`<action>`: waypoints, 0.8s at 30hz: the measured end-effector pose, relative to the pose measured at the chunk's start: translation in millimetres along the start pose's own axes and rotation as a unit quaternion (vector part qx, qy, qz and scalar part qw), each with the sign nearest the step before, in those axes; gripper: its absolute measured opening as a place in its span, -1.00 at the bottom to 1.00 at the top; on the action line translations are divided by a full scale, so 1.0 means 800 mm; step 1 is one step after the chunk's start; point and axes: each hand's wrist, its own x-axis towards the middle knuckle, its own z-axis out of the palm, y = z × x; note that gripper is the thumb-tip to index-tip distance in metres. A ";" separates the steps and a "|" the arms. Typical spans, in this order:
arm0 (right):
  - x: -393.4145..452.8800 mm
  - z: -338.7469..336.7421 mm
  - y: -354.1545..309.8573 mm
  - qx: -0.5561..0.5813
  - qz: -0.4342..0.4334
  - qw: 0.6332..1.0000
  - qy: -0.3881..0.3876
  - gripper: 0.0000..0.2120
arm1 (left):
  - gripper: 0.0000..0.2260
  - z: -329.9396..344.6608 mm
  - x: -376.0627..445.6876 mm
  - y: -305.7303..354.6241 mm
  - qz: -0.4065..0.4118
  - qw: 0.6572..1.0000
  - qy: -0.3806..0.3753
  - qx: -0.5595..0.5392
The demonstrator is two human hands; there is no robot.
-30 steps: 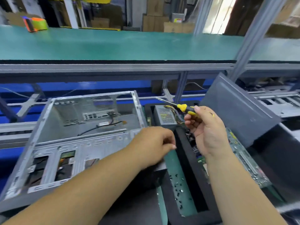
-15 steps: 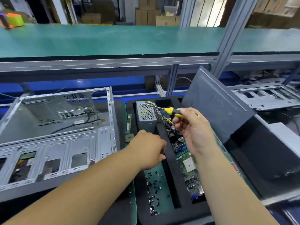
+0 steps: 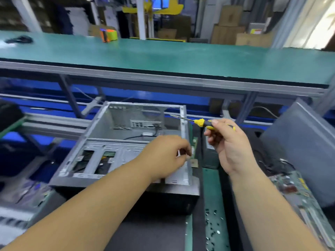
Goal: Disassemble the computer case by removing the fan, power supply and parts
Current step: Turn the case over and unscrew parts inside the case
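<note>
An open grey computer case (image 3: 126, 142) lies on its side at the centre of the surface (image 3: 212, 187), its cavity facing up. Inside, only a black cable and the rear port panel show; the drive bays sit at the near end. The left hand (image 3: 166, 156) hovers over the case's right wall, fingers curled with their tips together; whether they pinch something small cannot be told. The right hand (image 3: 228, 142), held apart to the right, grips a yellow-and-black screwdriver (image 3: 201, 122) with its tip pointing left over the case.

The case looks nearly stripped. A sensible way to finish is to steady the case wall with the left hand, seat the screwdriver squarely in any remaining screw, and free the cable before lifting it.

Just right of the case, a black foam tray (image 3: 224, 187) holds a grey power supply (image 3: 210, 154) at its far end. Loose screws (image 3: 211, 225) lie scattered on the green strip nearer the viewer. Further right rest a circuit board (image 3: 297, 192) and a grey side panel (image 3: 304, 145), leaning.
</note>
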 end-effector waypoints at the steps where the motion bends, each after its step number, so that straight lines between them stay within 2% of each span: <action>1: 0.003 0.017 0.005 0.001 0.004 1.000 -0.009 -0.86 | -0.93 -0.012 -0.009 -0.016 -0.021 1.000 0.010 -0.005; 9: 0.018 0.153 0.048 -0.011 0.033 0.997 -0.067 -0.97 | -0.94 -0.089 -0.083 -0.128 -0.129 0.988 0.081 -0.041; 15: 0.023 0.230 0.080 -0.048 0.036 0.995 -0.076 -0.85 | -0.97 -0.122 -0.124 -0.203 -0.180 0.977 0.114 -0.024; 18: 0.023 0.258 0.094 -0.075 0.031 0.994 -0.070 -0.86 | -0.97 -0.131 -0.139 -0.238 -0.211 0.969 0.129 -0.017; 20: 0.023 0.272 0.103 -0.105 0.015 0.992 -0.070 -0.86 | -0.87 -0.133 -0.148 -0.258 -0.226 0.966 0.125 -0.011; 24: 0.018 0.297 0.118 -0.206 -0.018 0.976 -0.067 -0.80 | -0.50 -0.129 -0.156 -0.286 -0.248 0.964 0.087 -0.030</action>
